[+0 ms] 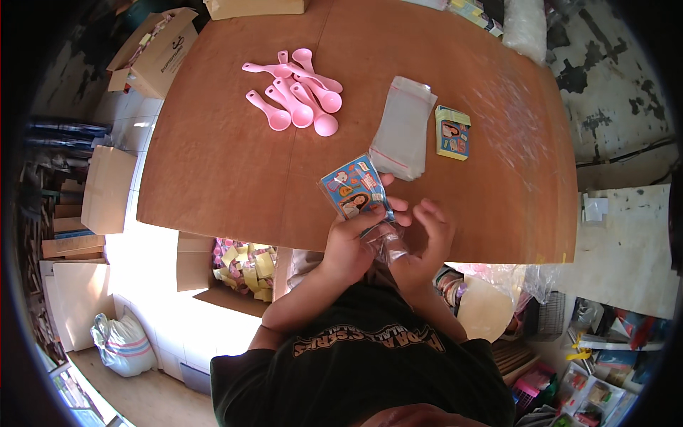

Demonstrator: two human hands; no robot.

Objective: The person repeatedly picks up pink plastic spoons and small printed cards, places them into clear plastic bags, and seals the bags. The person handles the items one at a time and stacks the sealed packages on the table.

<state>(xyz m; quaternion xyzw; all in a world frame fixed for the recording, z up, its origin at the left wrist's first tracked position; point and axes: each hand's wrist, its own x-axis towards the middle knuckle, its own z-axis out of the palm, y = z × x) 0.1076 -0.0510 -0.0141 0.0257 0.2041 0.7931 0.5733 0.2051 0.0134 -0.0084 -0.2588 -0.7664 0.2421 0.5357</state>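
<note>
My left hand (350,245) holds a small clear plastic bag (388,244) with a blue printed card (353,191) inside it, over the table's near edge. The card faces up, and the bag's loose end hangs crumpled toward my right. Close beside that end is my right hand (425,242), its fingers raised, slightly bent and apart; it may touch the plastic. Just beyond my hands lies a stack of clear plastic bags (404,128). To its right sits a small stack of blue and yellow cards (452,134). Several pink measuring spoons (299,110) form a loose pile farther left.
The brown wooden table (235,185) spans the view before me. Below its near left edge, an open cardboard box (196,263) contains many small yellow and pink packets. Another carton (171,60) stands beyond the left edge. A roll of clear wrap (525,28) is at the far right.
</note>
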